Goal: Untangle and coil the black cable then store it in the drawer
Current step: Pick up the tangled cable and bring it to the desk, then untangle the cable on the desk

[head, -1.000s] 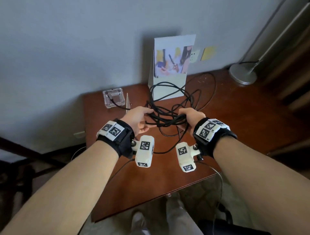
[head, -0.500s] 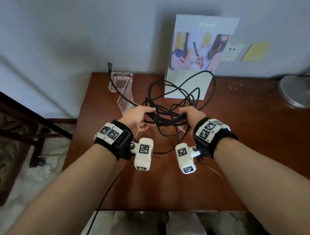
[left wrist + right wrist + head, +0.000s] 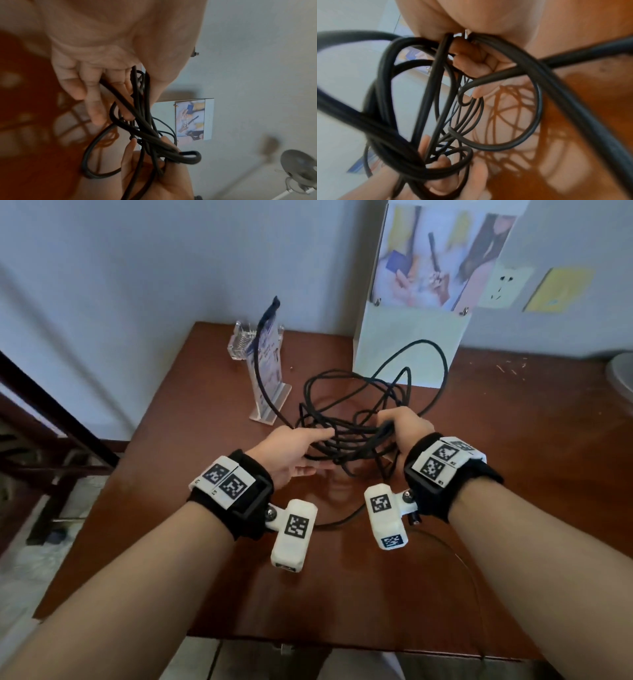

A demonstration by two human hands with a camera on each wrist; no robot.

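The black cable (image 3: 346, 419) is a loose tangle of several loops over the middle of the brown table (image 3: 513, 474). My left hand (image 3: 322, 451) holds the left side of the bundle, thumb lying over the strands. My right hand (image 3: 394, 428) grips the right side, and in the right wrist view its fingers (image 3: 476, 65) curl round strands of the cable (image 3: 426, 94). In the left wrist view the cable (image 3: 137, 121) runs between my thumb and fingers (image 3: 92, 102). One strand rises to the left past a sign stand, its end (image 3: 274, 302) in the air. No drawer front is plainly visible.
A clear acrylic sign stand (image 3: 270, 378) and a clear plastic holder (image 3: 241, 340) stand at the back left. A white picture board (image 3: 414, 330) leans on the wall behind the tangle. A grey lamp base (image 3: 621, 371) sits at the right edge. A thin cable (image 3: 466, 570) trails off the front edge.
My head has moved closer and looks more steeply down, so the table fills more of the view. Both hands have kept hold of the bundle, which has barely shifted.
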